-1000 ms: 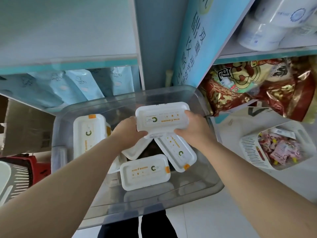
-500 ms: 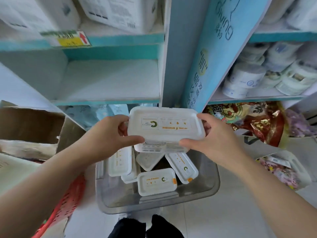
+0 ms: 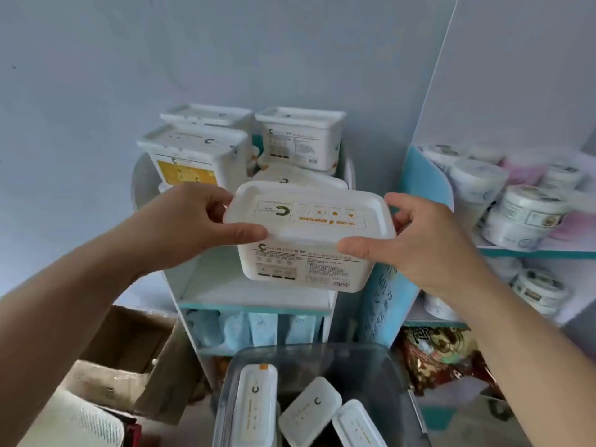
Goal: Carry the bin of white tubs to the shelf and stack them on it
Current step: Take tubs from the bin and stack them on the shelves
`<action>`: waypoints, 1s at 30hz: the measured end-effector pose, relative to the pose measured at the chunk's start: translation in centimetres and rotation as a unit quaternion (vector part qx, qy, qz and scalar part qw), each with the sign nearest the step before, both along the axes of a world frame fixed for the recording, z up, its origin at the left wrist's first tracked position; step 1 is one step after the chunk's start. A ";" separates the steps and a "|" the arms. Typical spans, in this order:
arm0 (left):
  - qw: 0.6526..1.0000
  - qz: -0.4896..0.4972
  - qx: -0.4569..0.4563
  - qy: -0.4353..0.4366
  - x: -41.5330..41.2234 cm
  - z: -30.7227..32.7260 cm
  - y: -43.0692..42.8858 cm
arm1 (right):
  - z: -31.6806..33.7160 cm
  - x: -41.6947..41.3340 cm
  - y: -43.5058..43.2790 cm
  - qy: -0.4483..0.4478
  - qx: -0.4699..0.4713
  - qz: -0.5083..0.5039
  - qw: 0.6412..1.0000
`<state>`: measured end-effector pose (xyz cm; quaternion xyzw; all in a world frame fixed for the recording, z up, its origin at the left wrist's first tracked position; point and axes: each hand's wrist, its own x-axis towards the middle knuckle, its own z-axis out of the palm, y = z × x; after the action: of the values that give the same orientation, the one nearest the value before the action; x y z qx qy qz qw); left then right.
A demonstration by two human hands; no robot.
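Note:
I hold one white tub (image 3: 309,233) level between both hands, in front of the upper shelf. My left hand (image 3: 190,224) grips its left end and my right hand (image 3: 419,243) its right end. Behind it, several white tubs (image 3: 300,140) stand stacked on the top of the white and teal shelf unit (image 3: 254,304); one has a yellow label (image 3: 187,174). Below, on the floor, the clear plastic bin (image 3: 396,375) still holds three white tubs (image 3: 309,404) that I can see.
A blue panel (image 3: 387,304) divides this shelf from the right shelf, which carries round white tubs (image 3: 522,211) and red snack bags (image 3: 442,359). Blue packets (image 3: 258,327) fill the lower shelf. An open cardboard box (image 3: 122,366) sits at lower left.
Both hands have lifted the tub out of the bin and raised it up to the height of the stacked tubs. My view has tilted upward, so the bin now lies at the bottom edge.

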<state>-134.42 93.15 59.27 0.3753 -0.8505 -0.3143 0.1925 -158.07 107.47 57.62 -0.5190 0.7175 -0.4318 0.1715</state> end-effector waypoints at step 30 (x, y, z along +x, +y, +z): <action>0.994 -0.051 -0.036 -0.089 -9.3 5.7 -19.9 | 2.1 -3.5 -16.1 -0.046 -0.019 -0.136 0.989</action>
<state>-143.69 73.26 64.96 0.3507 -0.8931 -0.2580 0.1129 -161.61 91.34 59.71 -0.3994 0.7643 -0.4880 0.1345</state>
